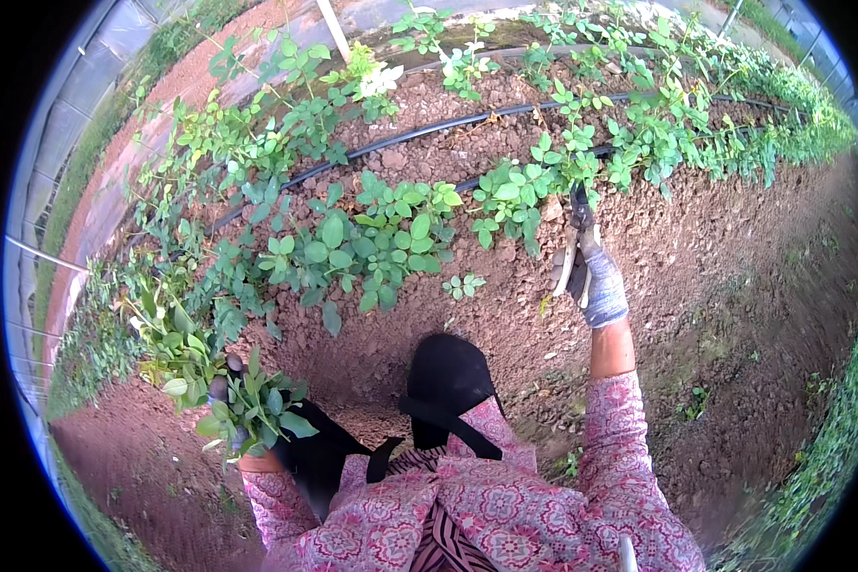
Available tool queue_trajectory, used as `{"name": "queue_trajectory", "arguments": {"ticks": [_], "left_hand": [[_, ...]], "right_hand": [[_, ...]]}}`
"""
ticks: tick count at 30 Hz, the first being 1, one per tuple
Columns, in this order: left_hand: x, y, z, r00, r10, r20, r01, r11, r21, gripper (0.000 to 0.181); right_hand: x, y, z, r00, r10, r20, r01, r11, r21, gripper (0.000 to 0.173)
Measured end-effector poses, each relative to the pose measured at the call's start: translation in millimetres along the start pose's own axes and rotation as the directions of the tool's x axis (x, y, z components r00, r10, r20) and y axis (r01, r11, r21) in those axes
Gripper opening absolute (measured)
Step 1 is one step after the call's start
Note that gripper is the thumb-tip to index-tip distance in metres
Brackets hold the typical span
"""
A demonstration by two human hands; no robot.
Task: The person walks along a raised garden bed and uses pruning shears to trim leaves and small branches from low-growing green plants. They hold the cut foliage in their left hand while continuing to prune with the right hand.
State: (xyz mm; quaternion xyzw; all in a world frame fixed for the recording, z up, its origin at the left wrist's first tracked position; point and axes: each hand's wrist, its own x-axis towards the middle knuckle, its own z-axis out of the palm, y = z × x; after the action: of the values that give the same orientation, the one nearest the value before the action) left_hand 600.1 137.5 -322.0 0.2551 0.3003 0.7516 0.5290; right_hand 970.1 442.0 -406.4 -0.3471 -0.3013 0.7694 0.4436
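My right hand (592,282), in a grey knit work glove with dark fingers, holds pale-handled pruning shears (568,264). Their dark blades reach up into the leaves of a rose plant (579,161) at the near edge of the bed; whether the blades touch a stem cannot be told. At the lower left, my left hand (222,390), also gloved, grips a bunch of cut leafy stems (254,411). Leaves spill out on both sides of it and hide much of the palm and fingers.
Black drip irrigation hoses (429,129) run along the soil bed among leafy rose plants (350,250). A small seedling (463,286) grows in bare soil before my knees. A pale post (334,28) stands behind the bed. Plastic greenhouse sheeting (64,136) lies far left.
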Motion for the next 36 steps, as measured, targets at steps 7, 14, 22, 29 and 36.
{"name": "queue_trajectory", "arguments": {"ticks": [7, 14, 22, 29, 36], "left_hand": [[-7.5, -13.9, -23.3, 0.914, 0.206, -0.348, -0.202, 0.978, 0.049, 0.025], [-11.7, -15.3, -21.3, 0.876, 0.161, -0.455, -0.191, 0.981, -0.021, 0.027], [-20.1, -15.0, -25.4, 0.847, 0.163, -0.505, -0.204, 0.979, -0.026, 0.029], [-13.6, -18.9, -28.0, 0.868, 0.160, -0.470, -0.196, 0.980, -0.028, 0.030], [-23.2, -14.9, -30.7, 0.864, 0.177, -0.471, -0.209, 0.978, -0.018, 0.031]], "right_hand": [[61.8, -24.9, 7.9, 0.974, 0.057, 0.220, -0.100, 0.977, 0.188, 0.048], [106.8, -19.0, -10.0, 0.994, 0.032, 0.101, -0.053, 0.975, 0.217, 0.031], [27.8, 19.2, 4.1, 0.993, -0.101, -0.063, 0.102, 0.995, 0.008, 0.034], [52.0, 20.7, -79.5, 0.818, -0.550, -0.167, 0.100, 0.422, -0.901, 0.053], [49.5, -44.6, -33.7, 0.833, -0.518, -0.195, -0.301, -0.130, -0.945, 0.061]]}}
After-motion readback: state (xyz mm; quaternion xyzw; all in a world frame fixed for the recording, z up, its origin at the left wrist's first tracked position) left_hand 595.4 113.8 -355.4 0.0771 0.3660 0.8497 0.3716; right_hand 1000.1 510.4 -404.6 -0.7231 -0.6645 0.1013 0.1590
